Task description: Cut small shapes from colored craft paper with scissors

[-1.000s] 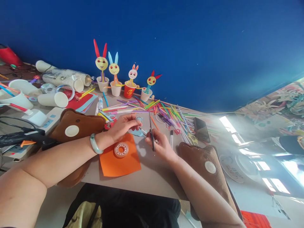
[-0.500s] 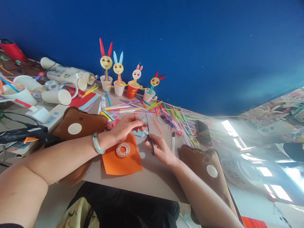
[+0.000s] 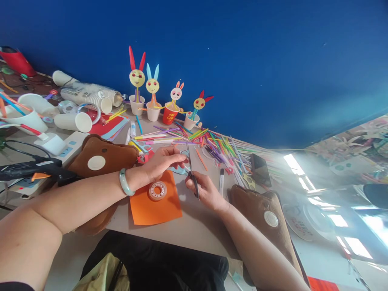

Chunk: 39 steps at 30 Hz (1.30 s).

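My left hand (image 3: 165, 161), with a pale green bangle (image 3: 125, 182) on its wrist, pinches a small light-blue round piece (image 3: 184, 154) between thumb and fingers. Just right of it, my right hand (image 3: 206, 189) grips black-handled scissors (image 3: 195, 186), whose blades point up beside the piece. Below my left hand lies an orange sheet (image 3: 157, 212) with a roll of tape (image 3: 157, 190) on it. Light-blue paper (image 3: 178, 170) lies on the table under the hands.
Paper cups with rabbit figures (image 3: 152, 111) stand along the wall. Colourful sticks (image 3: 212, 143) are strewn behind my hands. Brown plush cushions (image 3: 106, 155) flank both arms. A glue gun (image 3: 36, 170) is at far left; a phone (image 3: 260, 169) and a marker (image 3: 221, 182) are at right.
The view has shifted very slightly. Both hands keep their grips, and the scissors remain beside the small round piece.
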### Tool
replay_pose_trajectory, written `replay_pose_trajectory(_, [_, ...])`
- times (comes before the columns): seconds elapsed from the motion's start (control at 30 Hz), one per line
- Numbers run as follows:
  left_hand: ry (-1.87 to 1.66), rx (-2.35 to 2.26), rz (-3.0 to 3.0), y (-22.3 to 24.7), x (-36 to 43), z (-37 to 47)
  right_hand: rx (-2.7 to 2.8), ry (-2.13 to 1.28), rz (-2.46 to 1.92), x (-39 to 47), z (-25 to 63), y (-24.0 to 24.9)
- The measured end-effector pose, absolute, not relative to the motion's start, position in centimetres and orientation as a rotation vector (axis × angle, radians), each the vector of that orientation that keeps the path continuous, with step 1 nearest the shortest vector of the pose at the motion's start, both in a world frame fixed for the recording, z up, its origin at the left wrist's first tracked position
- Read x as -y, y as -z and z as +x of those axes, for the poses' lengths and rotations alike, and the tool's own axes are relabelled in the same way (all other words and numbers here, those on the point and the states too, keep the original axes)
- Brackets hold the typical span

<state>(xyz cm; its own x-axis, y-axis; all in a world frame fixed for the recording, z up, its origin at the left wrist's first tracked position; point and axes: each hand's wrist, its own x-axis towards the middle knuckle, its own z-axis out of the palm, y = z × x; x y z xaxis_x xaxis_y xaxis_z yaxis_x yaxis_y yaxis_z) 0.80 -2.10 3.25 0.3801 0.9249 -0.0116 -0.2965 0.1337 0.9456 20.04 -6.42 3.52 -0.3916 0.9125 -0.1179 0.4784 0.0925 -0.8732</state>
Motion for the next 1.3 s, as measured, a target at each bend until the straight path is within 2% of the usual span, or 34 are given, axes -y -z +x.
replay_pose_trajectory(1.3, [-1.006,-0.709,1.071,-3.61,2.09,0.56,1.894,-1.313,-1.329,6.31,20.30,-3.50])
